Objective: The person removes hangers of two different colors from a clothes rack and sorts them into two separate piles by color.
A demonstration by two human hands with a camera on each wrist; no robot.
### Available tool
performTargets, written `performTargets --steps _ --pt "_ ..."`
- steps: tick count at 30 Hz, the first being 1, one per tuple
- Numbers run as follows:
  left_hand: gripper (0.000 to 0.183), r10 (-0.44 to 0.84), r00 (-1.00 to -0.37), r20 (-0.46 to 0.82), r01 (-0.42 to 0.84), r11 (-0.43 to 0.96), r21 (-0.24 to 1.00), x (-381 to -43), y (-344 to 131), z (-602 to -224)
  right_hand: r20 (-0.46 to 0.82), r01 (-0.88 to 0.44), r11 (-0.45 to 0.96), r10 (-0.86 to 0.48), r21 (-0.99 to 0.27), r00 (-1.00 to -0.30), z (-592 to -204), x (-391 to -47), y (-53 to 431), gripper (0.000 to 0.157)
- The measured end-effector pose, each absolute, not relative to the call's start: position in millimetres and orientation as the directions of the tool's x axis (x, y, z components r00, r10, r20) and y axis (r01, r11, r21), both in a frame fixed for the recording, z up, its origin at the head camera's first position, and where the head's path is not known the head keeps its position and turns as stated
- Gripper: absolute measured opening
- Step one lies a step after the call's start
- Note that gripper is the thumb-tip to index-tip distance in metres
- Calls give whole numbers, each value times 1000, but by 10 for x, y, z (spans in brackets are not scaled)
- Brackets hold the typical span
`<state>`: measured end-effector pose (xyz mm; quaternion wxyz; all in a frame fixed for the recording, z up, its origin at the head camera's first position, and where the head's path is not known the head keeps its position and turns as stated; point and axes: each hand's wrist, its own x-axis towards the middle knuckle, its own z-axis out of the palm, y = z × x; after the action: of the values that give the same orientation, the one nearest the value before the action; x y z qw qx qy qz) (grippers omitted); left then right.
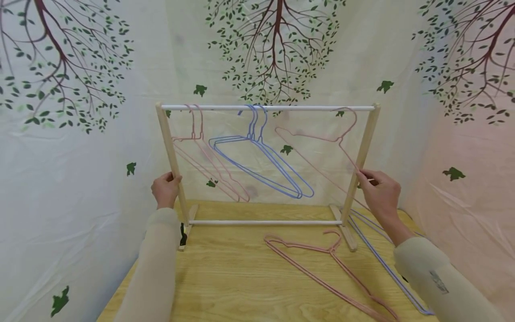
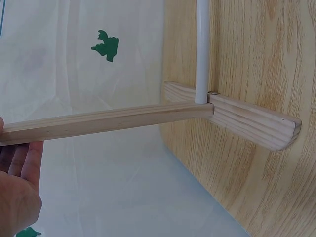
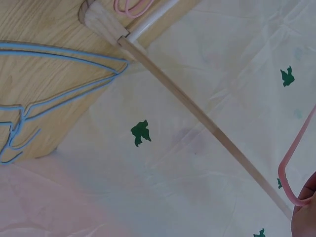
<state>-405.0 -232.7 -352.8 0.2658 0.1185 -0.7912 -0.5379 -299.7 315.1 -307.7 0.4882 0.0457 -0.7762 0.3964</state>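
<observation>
A small clothes rack has a white top rail [image 1: 225,108] between two wooden posts. My left hand [image 1: 166,190] grips its left post [image 2: 123,118], thumb on one side and fingers on the other. Beside the right post [image 1: 367,138], my right hand [image 1: 380,190] pinches a pink hanger [image 1: 340,139] by its right shoulder. That hanger is tilted, its hook overlapping the top rail near the right end in the head view. In the right wrist view, a bent pink end shows at the fingers. Two pink hangers [image 1: 201,123] and several blue hangers [image 1: 260,139] hang from the rail.
Pink hangers [image 1: 306,245] lie nested on the wooden table [image 1: 217,273] in front of the rack. Blue hangers [image 3: 22,118] lie on the table at the right, partly under my right arm. Pale cloth with tree and leaf prints surrounds the table.
</observation>
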Motion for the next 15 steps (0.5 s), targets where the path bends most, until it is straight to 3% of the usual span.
performTargets --steps 15 --pt "35 -480 -834 271 89 368 925 -4057 -2311 -3546 726 -415 634 364 -652 -583 -3337 -2789 3350 14"
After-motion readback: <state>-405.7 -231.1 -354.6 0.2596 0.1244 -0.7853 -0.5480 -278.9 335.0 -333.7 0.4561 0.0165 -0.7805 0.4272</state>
